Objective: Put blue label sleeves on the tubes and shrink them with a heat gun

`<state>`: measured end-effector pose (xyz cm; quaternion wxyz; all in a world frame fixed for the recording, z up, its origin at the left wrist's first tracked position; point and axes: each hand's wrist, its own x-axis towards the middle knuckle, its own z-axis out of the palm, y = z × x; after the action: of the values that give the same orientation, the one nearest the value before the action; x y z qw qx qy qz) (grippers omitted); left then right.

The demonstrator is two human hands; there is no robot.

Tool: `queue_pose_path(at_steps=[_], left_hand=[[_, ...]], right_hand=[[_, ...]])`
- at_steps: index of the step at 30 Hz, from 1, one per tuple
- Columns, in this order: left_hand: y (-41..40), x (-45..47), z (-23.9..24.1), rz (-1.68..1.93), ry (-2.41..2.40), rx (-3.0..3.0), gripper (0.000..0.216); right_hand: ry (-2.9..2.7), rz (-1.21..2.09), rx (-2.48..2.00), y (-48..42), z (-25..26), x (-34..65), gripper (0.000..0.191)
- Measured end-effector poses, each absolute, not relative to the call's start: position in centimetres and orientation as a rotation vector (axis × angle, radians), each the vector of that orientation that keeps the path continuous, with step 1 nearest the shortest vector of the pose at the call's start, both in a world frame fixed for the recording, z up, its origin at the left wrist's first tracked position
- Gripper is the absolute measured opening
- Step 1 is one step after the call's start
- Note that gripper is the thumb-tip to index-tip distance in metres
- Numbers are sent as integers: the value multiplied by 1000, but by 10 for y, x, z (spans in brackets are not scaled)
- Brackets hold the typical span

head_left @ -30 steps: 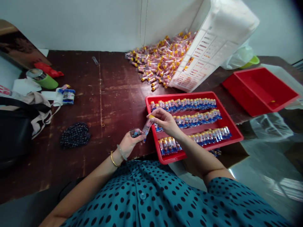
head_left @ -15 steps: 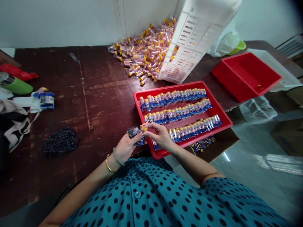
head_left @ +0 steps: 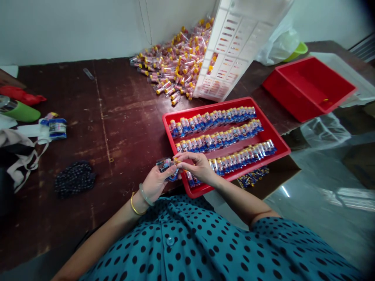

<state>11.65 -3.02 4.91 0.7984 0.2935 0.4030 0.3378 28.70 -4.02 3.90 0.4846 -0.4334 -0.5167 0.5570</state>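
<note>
**A:** We're looking down over the dark wooden table (head_left: 117,117), and both hands meet right at its near edge. What have we got in the left hand (head_left: 155,181)?

**B:** We see its fingers curled shut around a small blue-printed bundle (head_left: 164,164), held just off the corner of the red tray (head_left: 205,106).

**A:** And the right hand (head_left: 197,167)?

**B:** Thumb and fingertips are pinched together on a small tube (head_left: 175,168), gripping it near its yellow cap. The tube touches the bundle, and the two hands are almost knuckle to knuckle.

**A:** So the tube is up in the air, not on the tray.

**B:** Correct, we have it between the hands, just beside the tray's near left corner. Inside the tray we count three rows of blue-labelled tubes (head_left: 216,138) lying side by side.

**A:** Further back?

**B:** We've got a heap of plain yellow-capped tubes (head_left: 172,66) against the wall, spilling from a tilted white crate (head_left: 234,47). A second red bin (head_left: 307,84) sits well off to the right.

**A:** And on the left?

**B:** A dark dotted cloth (head_left: 74,179), a blue roll (head_left: 57,128) and a green bottle (head_left: 20,112), all well apart from the hands.
</note>
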Motion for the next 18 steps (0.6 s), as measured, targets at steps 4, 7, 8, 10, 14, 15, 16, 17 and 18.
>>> queue_pose_path(at_steps=[4, 7, 8, 10, 14, 15, 16, 17, 18], left_hand=[[-30, 119, 48, 714, 883, 621, 37], [-27, 121, 51, 716, 903, 603, 38], [-25, 122, 52, 709, 920, 594, 39], [-23, 122, 56, 681, 972, 573, 41], [-17, 116, 48, 609, 1053, 555, 38], [-16, 114, 43, 600, 1066, 551, 38], [-14, 111, 37, 585, 1082, 550, 39], [-12, 107, 31, 578, 1098, 549, 40], [-11, 104, 25, 572, 1113, 549, 41]], right_hand=[[-1261, 1372, -1039, -38, 34, 291, 13], [-1185, 1422, -1012, -36, 33, 289, 17], [-1146, 1409, -1012, -35, 33, 289, 19], [-1022, 1362, -1019, -30, 31, 294, 22], [-763, 1239, -1091, -2, 15, 354, 34], [-754, 1147, -1158, 7, 13, 383, 39], [-766, 1015, -1260, 13, 13, 417, 42], [-785, 849, -1388, 17, 14, 453, 43], [-803, 653, -1564, 17, 18, 490, 43]])
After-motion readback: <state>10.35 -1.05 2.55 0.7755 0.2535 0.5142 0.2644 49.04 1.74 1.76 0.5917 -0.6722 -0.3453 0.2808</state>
